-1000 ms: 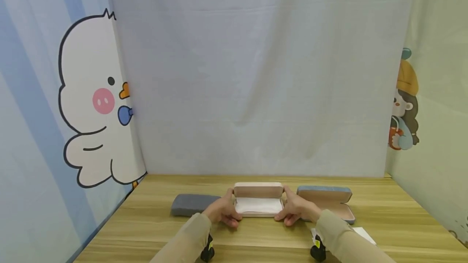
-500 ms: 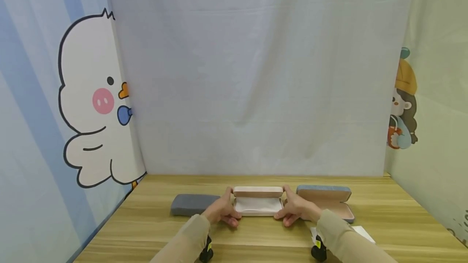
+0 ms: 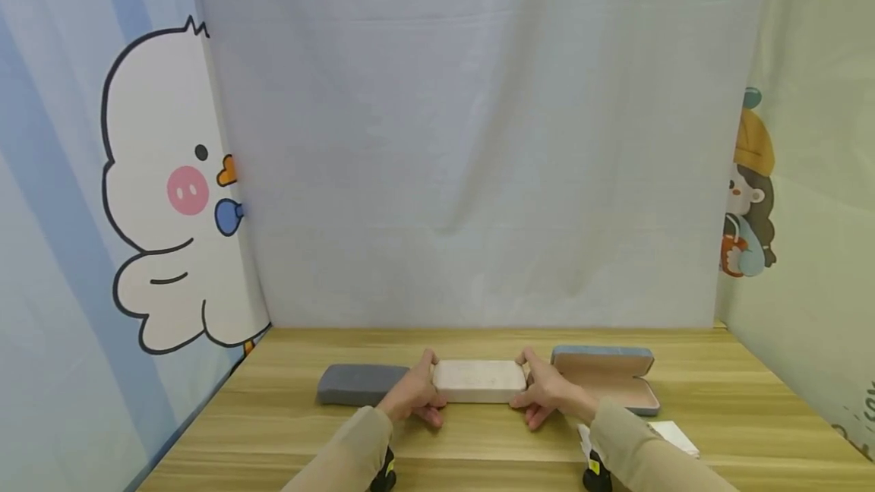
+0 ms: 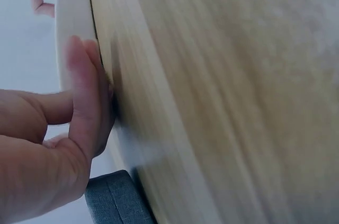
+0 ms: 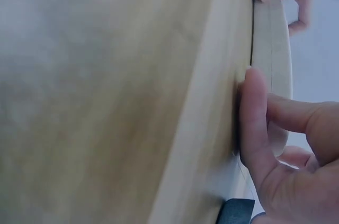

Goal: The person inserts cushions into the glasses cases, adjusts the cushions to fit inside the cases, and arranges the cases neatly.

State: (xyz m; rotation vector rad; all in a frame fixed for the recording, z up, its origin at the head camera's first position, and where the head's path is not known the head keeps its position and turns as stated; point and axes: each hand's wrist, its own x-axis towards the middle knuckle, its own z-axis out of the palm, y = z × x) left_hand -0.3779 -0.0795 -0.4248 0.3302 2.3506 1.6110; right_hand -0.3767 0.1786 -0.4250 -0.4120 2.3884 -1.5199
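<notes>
A white glasses case (image 3: 480, 381) lies on the table in the middle of the head view, its lid down. The left hand (image 3: 414, 395) grips its left end, one finger reaching the back corner and the thumb side low at the front. At the opposite end the right hand (image 3: 547, 392) holds it the same way. Both wrist views show the pale side of the case running between the two hands. Just left of the left hand lies a closed grey glasses case (image 3: 358, 384). Behind the right hand stands an opened blue glasses case (image 3: 604, 376) with a beige lining.
White papers or cloths (image 3: 673, 437) lie partly under the right forearm. The wooden table (image 3: 478, 454) ends at a pale curtain (image 3: 478, 173) at the back, with printed curtains on both sides.
The white glasses case was open with a white cloth-like lining showing; its lid has swung down and now covers the inside. Both hands have stayed at its ends.
</notes>
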